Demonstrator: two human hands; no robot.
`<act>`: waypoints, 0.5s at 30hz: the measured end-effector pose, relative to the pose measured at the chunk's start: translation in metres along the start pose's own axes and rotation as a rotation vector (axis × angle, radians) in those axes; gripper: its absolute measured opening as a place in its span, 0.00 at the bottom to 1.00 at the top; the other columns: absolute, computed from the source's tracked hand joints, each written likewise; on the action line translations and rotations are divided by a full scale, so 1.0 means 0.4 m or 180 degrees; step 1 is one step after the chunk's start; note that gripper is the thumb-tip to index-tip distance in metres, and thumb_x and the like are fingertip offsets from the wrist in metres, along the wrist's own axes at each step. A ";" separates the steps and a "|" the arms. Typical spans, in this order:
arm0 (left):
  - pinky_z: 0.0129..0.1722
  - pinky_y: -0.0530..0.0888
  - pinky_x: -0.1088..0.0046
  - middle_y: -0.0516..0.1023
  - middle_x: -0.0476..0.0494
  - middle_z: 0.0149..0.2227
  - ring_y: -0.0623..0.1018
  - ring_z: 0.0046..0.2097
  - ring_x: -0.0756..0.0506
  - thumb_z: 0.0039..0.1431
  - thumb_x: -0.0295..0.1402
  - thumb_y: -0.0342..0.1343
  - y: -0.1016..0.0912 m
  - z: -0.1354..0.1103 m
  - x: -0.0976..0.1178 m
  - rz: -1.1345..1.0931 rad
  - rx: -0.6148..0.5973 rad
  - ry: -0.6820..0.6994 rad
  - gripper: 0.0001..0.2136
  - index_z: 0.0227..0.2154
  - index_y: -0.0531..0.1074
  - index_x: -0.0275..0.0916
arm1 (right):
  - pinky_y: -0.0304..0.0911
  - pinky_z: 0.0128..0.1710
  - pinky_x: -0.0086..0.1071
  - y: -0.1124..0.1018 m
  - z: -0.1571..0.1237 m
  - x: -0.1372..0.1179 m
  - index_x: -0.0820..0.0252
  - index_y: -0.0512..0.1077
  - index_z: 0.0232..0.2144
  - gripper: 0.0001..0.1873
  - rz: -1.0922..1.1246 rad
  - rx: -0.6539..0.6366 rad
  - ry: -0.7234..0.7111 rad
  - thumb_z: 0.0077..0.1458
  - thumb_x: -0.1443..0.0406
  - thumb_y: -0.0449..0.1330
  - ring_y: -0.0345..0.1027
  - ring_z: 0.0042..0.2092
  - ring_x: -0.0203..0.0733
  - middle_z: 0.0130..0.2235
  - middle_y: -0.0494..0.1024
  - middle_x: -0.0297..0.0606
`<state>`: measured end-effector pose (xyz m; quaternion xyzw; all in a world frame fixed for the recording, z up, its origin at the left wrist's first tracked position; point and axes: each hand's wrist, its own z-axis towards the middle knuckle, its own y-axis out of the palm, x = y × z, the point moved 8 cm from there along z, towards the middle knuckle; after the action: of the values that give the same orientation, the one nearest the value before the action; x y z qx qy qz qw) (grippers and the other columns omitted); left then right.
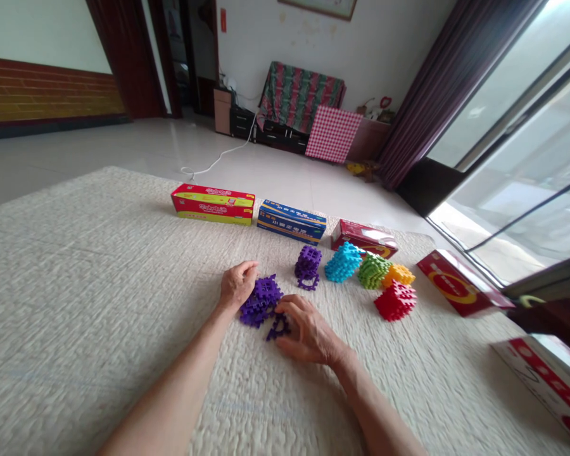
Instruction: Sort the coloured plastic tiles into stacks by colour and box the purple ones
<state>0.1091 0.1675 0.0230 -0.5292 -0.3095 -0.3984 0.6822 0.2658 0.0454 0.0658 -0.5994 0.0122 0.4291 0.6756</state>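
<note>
My left hand (238, 284) rests at the left side of a loose heap of purple plastic interlocking tiles (261, 303). Its fingers are curled in, and whatever lies inside them is hidden. On the heap's right side, my right hand (308, 330) has thumb and fingers spread around a purple triangular tile (278, 327), which lies low on the cloth. Whether the fingertips touch that tile is hard to see. Beyond the hands stands a purple tile stack (308, 259), with a single purple open-framed tile (308, 280) in front of it.
To the right are stacks of blue tiles (342, 262), green tiles (374, 271), orange tiles (399, 275) and red tiles (396, 301). Behind stand a red-yellow box (213, 204), a blue box (291, 221) and a dark red box (365, 238). More boxes (460, 282) flank the textured cover's (99, 285) right edge.
</note>
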 end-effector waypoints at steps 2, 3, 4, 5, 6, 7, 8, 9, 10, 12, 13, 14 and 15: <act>0.41 0.74 0.75 0.82 0.47 0.32 0.80 0.38 0.47 0.54 0.32 0.50 0.000 0.000 0.001 -0.0012 0.0007 0.0015 0.13 0.39 0.77 0.40 | 0.59 0.52 0.43 0.012 0.004 -0.003 0.57 0.68 0.46 0.24 -0.0103 -0.0116 0.0018 0.44 0.65 0.64 0.63 0.51 0.48 0.49 0.70 0.43; 0.41 0.74 0.75 0.82 0.47 0.32 0.80 0.38 0.47 0.54 0.32 0.50 0.001 0.000 0.002 -0.0018 0.0008 0.0026 0.13 0.38 0.78 0.40 | 0.60 0.52 0.42 0.014 0.005 -0.002 0.57 0.68 0.45 0.22 -0.0120 -0.0152 0.0032 0.45 0.66 0.63 0.64 0.50 0.47 0.48 0.71 0.43; 0.41 0.74 0.75 0.82 0.47 0.31 0.80 0.38 0.47 0.54 0.32 0.50 0.001 0.000 0.003 -0.0021 0.0009 0.0037 0.13 0.38 0.78 0.40 | 0.60 0.52 0.41 0.014 0.005 0.000 0.57 0.69 0.44 0.20 -0.0117 -0.0170 0.0046 0.46 0.68 0.62 0.64 0.50 0.46 0.47 0.71 0.42; 0.41 0.74 0.75 0.82 0.47 0.31 0.80 0.38 0.47 0.54 0.32 0.50 0.002 -0.001 0.003 -0.0019 0.0009 0.0047 0.13 0.38 0.78 0.41 | 0.60 0.52 0.41 0.011 0.004 0.002 0.57 0.69 0.43 0.19 -0.0095 -0.0186 0.0053 0.46 0.69 0.61 0.64 0.49 0.45 0.46 0.72 0.41; 0.41 0.73 0.75 0.82 0.47 0.31 0.80 0.37 0.47 0.54 0.32 0.50 0.001 -0.001 0.004 -0.0015 0.0011 0.0052 0.13 0.38 0.78 0.41 | 0.60 0.52 0.40 0.006 0.002 0.001 0.57 0.70 0.43 0.18 -0.0056 -0.0209 0.0044 0.46 0.69 0.61 0.65 0.49 0.45 0.46 0.72 0.41; 0.41 0.73 0.75 0.82 0.47 0.31 0.80 0.37 0.47 0.54 0.32 0.50 0.001 -0.001 0.004 -0.0015 0.0015 0.0048 0.13 0.38 0.78 0.40 | 0.60 0.52 0.41 0.000 0.000 -0.002 0.57 0.70 0.43 0.18 0.0004 -0.0250 0.0028 0.46 0.68 0.62 0.65 0.50 0.45 0.46 0.72 0.41; 0.40 0.73 0.75 0.82 0.47 0.31 0.80 0.37 0.47 0.54 0.32 0.50 0.001 -0.001 0.003 -0.0021 0.0014 0.0035 0.13 0.38 0.78 0.40 | 0.60 0.53 0.41 -0.006 -0.002 -0.007 0.57 0.70 0.43 0.19 0.0085 -0.0317 0.0010 0.46 0.66 0.63 0.65 0.50 0.46 0.47 0.72 0.42; 0.40 0.73 0.75 0.82 0.47 0.30 0.80 0.36 0.47 0.55 0.32 0.50 0.000 -0.001 0.002 -0.0031 0.0013 0.0019 0.13 0.38 0.78 0.40 | 0.61 0.53 0.41 -0.011 -0.003 -0.012 0.57 0.70 0.44 0.20 0.0187 -0.0396 -0.0003 0.46 0.64 0.65 0.64 0.51 0.46 0.48 0.71 0.42; 0.39 0.73 0.75 0.82 0.48 0.30 0.80 0.35 0.47 0.55 0.32 0.49 0.000 -0.001 0.002 -0.0041 0.0010 0.0004 0.13 0.38 0.78 0.40 | 0.61 0.53 0.40 -0.016 -0.002 -0.017 0.56 0.69 0.45 0.22 0.0287 -0.0453 -0.0002 0.47 0.62 0.65 0.64 0.52 0.46 0.50 0.71 0.42; 0.38 0.73 0.75 0.82 0.48 0.29 0.80 0.34 0.47 0.55 0.32 0.49 -0.001 0.000 0.002 -0.0053 -0.0004 -0.0005 0.13 0.38 0.78 0.40 | 0.62 0.52 0.39 -0.031 0.011 -0.021 0.56 0.68 0.47 0.21 0.0394 -0.0344 0.0061 0.50 0.61 0.63 0.65 0.52 0.44 0.50 0.70 0.42; 0.38 0.73 0.75 0.82 0.48 0.28 0.80 0.34 0.47 0.55 0.32 0.49 -0.001 0.000 0.002 -0.0046 -0.0011 0.0000 0.13 0.39 0.78 0.40 | 0.63 0.51 0.38 -0.039 0.023 -0.020 0.56 0.68 0.48 0.19 0.0375 -0.0178 0.0096 0.52 0.63 0.61 0.66 0.51 0.43 0.50 0.71 0.42; 0.38 0.73 0.75 0.81 0.48 0.28 0.80 0.34 0.47 0.55 0.32 0.49 -0.002 0.000 0.003 -0.0037 -0.0012 0.0009 0.14 0.39 0.77 0.40 | 0.63 0.50 0.39 -0.046 0.038 -0.019 0.57 0.68 0.48 0.18 0.0310 0.0020 0.0110 0.54 0.65 0.59 0.66 0.50 0.43 0.49 0.71 0.43; 0.38 0.73 0.75 0.81 0.48 0.28 0.80 0.34 0.47 0.55 0.32 0.48 -0.003 0.001 0.004 -0.0029 -0.0009 0.0015 0.14 0.39 0.77 0.40 | 0.63 0.50 0.39 -0.049 0.055 -0.018 0.57 0.67 0.48 0.18 0.0206 0.0221 0.0103 0.54 0.67 0.58 0.67 0.50 0.43 0.49 0.72 0.43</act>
<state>0.1088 0.1673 0.0251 -0.5277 -0.3097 -0.4032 0.6804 0.2621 0.0612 0.0913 -0.5817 0.0574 0.4403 0.6815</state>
